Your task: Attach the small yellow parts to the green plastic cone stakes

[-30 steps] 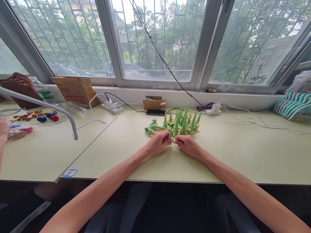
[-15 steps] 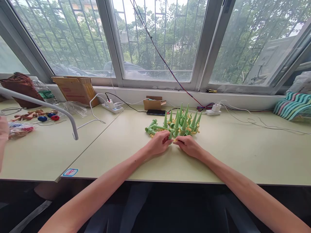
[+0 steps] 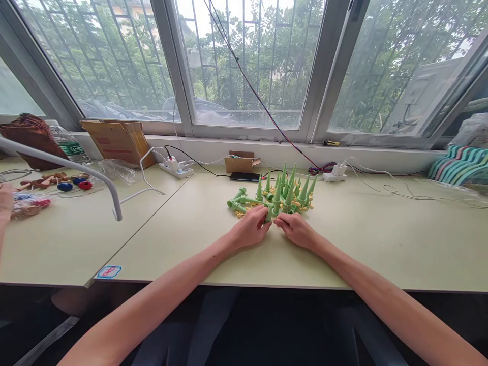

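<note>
A cluster of green cone-shaped plastic spikes (image 3: 282, 194) with small yellow parts stands and lies on the pale green table (image 3: 373, 239), in the middle. My left hand (image 3: 249, 230) and my right hand (image 3: 296, 230) meet at the cluster's near edge. Both have curled fingers pinching a green spike (image 3: 269, 215) between them; my left hand holds its body and my right hand's fingertips press at its end. What small part the right fingers hold is too small to make out.
A black phone (image 3: 244, 176), a small cardboard box (image 3: 241, 161), a power strip (image 3: 176, 168) and cables lie near the window sill. A larger cardboard box (image 3: 119, 141) and a grey lamp arm (image 3: 64, 165) are at left. Another person's hand (image 3: 5, 202) shows at the left edge.
My hands stay together at the near edge of the cluster; the fingers shift slightly around the green spike. Nothing else has moved.
</note>
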Demonstrator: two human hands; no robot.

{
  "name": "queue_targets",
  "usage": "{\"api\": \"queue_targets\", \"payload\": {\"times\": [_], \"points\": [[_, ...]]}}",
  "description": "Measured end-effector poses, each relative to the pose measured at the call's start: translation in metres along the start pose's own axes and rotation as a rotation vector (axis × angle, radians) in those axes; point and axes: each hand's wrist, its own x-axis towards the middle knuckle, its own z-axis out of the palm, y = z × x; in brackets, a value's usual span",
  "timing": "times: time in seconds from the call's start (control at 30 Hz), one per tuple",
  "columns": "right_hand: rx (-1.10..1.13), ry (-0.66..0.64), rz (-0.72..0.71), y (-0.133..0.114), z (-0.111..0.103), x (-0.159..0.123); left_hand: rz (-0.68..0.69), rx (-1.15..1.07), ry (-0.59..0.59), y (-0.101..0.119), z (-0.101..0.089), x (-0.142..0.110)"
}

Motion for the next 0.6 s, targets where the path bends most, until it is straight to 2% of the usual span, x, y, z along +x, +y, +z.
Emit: {"api": "queue_targets", "payload": {"times": [0.33, 0.6], "points": [[-0.03, -0.024, -0.002, -0.0024, -0.0005, -0.0007, 0.062, 0.099, 0.013, 0.0052, 0.0038, -0.0052], [0.021, -0.02, -0.042, -0.0085, -0.0006, 0.0003, 0.334, 0.371, -0.121, 0.0085, 0.0099, -0.0089]]}}
